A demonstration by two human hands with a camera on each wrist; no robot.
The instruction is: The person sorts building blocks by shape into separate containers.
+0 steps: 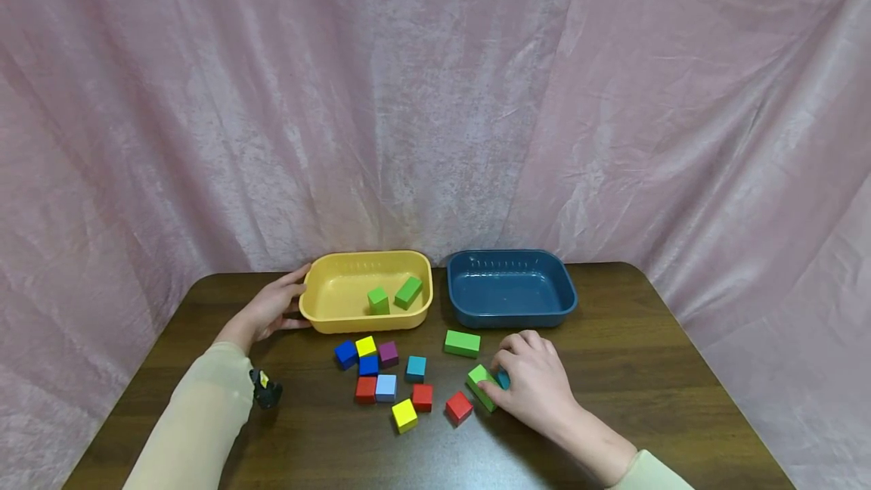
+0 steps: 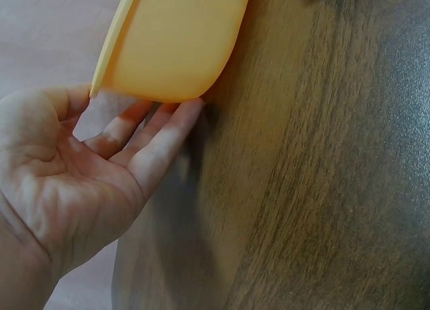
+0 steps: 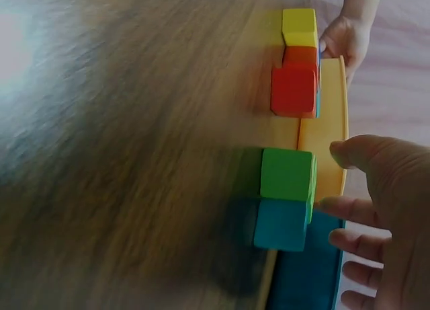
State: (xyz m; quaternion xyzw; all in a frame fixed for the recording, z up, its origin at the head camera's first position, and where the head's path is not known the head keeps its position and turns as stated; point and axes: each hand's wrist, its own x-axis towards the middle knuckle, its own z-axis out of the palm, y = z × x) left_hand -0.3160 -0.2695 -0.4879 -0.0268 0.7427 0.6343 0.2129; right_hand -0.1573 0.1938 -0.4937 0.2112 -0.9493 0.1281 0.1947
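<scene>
My left hand (image 1: pixel 272 305) is at the left end of the yellow bin (image 1: pixel 333 324). In the left wrist view its thumb touches the rim and its extended fingertips rest against the outer wall. Over a long green block (image 1: pixel 481 386) and a teal block (image 1: pixel 503 379) hovers my right hand (image 1: pixel 537 380), thumb and fingers spread. The right wrist view shows the green block (image 3: pixel 287 174) and teal block (image 3: pixel 280 224) side by side, with a gap between them and the hand (image 3: pixel 396 216). Two green blocks (image 1: pixel 408 293) lie inside the yellow bin.
A dark blue bin (image 1: pixel 510 320) stands right of the yellow one. Another green block (image 1: pixel 462 344) lies before it. Red (image 1: pixel 459 407), yellow (image 1: pixel 404 416), blue (image 1: pixel 345 355), purple (image 1: pixel 388 354), teal (image 1: pixel 416 369) and light blue (image 1: pixel 385 389) cubes are scattered mid-table. A pink curtain (image 1: pixel 435 112) hangs behind.
</scene>
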